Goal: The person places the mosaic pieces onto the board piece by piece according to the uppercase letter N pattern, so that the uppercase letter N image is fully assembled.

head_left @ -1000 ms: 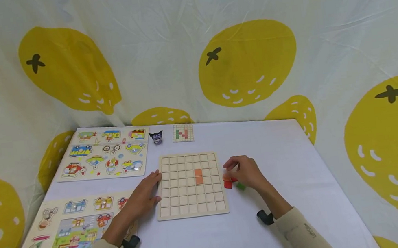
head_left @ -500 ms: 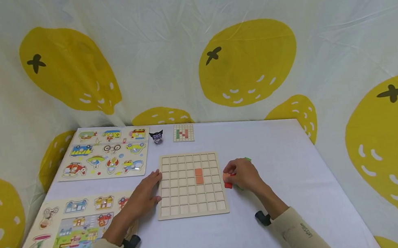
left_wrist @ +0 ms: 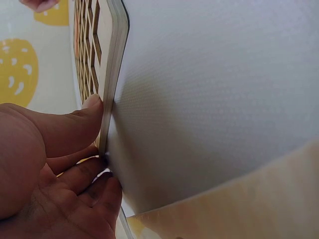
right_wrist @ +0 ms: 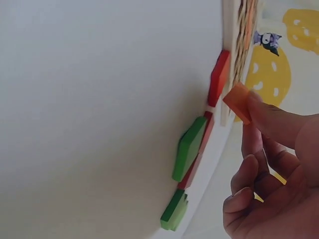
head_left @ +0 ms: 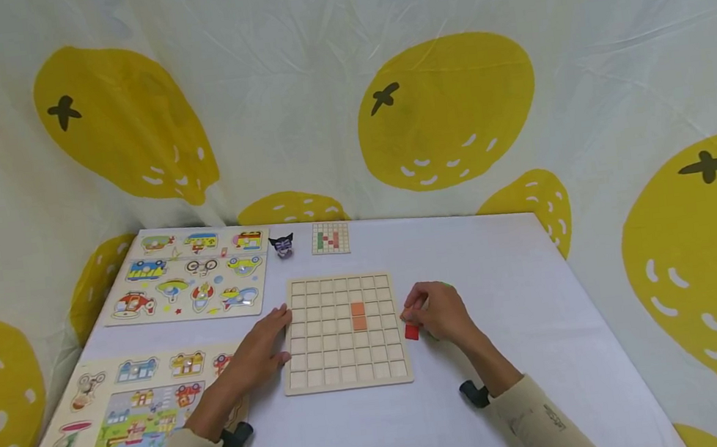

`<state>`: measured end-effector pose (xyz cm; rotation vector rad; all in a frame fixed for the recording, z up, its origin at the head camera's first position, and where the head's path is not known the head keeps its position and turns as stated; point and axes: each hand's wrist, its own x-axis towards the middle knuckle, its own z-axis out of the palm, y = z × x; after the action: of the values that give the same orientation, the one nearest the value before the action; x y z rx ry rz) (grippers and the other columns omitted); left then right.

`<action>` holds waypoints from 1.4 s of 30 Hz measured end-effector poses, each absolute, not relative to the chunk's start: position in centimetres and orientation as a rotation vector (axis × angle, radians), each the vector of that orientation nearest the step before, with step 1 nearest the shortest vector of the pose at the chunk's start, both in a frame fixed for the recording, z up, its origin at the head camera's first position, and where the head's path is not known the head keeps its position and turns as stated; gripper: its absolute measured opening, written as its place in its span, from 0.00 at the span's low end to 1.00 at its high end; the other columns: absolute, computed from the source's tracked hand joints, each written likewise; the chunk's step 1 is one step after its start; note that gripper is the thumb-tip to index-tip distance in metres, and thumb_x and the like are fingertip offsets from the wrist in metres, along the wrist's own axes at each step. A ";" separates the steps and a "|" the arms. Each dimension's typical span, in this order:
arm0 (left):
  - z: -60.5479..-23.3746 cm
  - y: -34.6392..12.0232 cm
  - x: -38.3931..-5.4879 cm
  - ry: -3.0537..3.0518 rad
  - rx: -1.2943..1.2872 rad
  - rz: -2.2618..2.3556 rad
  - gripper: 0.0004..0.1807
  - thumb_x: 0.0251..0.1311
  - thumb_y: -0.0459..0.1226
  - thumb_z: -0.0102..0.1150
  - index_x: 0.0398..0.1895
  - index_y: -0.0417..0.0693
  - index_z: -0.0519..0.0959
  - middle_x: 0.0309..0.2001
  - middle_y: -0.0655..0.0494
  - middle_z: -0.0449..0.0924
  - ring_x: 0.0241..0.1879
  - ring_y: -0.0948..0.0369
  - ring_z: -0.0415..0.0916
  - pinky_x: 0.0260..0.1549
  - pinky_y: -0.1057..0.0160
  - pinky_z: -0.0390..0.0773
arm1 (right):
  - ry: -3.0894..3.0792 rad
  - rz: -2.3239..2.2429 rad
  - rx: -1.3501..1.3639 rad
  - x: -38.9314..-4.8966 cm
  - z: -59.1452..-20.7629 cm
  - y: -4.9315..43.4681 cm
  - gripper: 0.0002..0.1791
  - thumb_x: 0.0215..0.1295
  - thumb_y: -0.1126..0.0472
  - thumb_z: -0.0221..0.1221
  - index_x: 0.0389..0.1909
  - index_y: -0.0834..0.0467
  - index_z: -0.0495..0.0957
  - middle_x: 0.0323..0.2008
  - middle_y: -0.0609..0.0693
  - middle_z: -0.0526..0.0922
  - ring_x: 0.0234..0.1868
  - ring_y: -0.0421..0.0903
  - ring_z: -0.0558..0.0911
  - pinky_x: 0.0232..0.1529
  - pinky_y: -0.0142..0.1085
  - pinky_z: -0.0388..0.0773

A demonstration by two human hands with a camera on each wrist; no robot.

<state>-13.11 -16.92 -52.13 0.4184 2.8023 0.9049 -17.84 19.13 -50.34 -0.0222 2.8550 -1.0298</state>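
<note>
A square wooden grid board [head_left: 349, 384] lies on the table, with two orange tiles [head_left: 359, 316] set one above the other in its cells. My left hand [head_left: 259, 353] rests at the board's left edge, its thumb [left_wrist: 79, 127] against the rim and its fingers by the side. To the right of the board, my right hand [head_left: 442, 312] pinches an orange square tile [right_wrist: 237, 102] between thumb and fingertips. Just under it lies a red tile [right_wrist: 218, 79]. More red and green tiles [right_wrist: 190, 149] lie under the palm, mostly hidden in the head view.
Two knobbed picture puzzle boards lie at left, a vehicle one [head_left: 187, 276] behind and a larger one [head_left: 90, 376] in front. A small dark-eared figurine [head_left: 282, 246] and a pattern card [head_left: 330, 238] with coloured squares stand and lie at the back.
My right hand has come down over the tiles, taken an orange one between its fingertips and raised it slightly. A green tile now shows beyond the hand. The left hand has stayed put.
</note>
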 end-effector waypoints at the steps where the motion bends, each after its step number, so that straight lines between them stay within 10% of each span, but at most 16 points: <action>1: -52.2 -16.9 -13.1 2.803 0.419 0.906 0.44 0.64 0.28 0.71 0.82 0.37 0.62 0.84 0.40 0.55 0.84 0.40 0.52 0.81 0.37 0.58 | 2.857 -1.052 -0.025 -17.7 -50.2 19.1 0.10 0.57 0.62 0.78 0.33 0.53 0.85 0.27 0.48 0.81 0.33 0.47 0.77 0.28 0.35 0.74; 16: -52.4 -17.0 -13.2 2.810 0.430 0.898 0.44 0.64 0.27 0.71 0.82 0.38 0.62 0.84 0.40 0.56 0.84 0.40 0.53 0.81 0.37 0.58 | 2.809 -1.195 -0.153 -15.9 -50.5 16.8 0.10 0.59 0.60 0.78 0.36 0.48 0.85 0.26 0.45 0.83 0.22 0.43 0.73 0.21 0.30 0.66; 42: -52.5 -17.2 -13.1 2.810 0.443 0.908 0.44 0.64 0.27 0.70 0.81 0.36 0.62 0.84 0.39 0.56 0.84 0.39 0.52 0.81 0.37 0.58 | 2.815 -1.017 -0.242 -14.9 -51.1 12.0 0.08 0.62 0.61 0.75 0.34 0.49 0.84 0.23 0.41 0.81 0.31 0.40 0.78 0.30 0.33 0.72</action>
<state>-13.13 -17.18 -52.51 0.4431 2.8104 0.9079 -14.85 12.03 -51.10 -0.2417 2.8150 -1.0165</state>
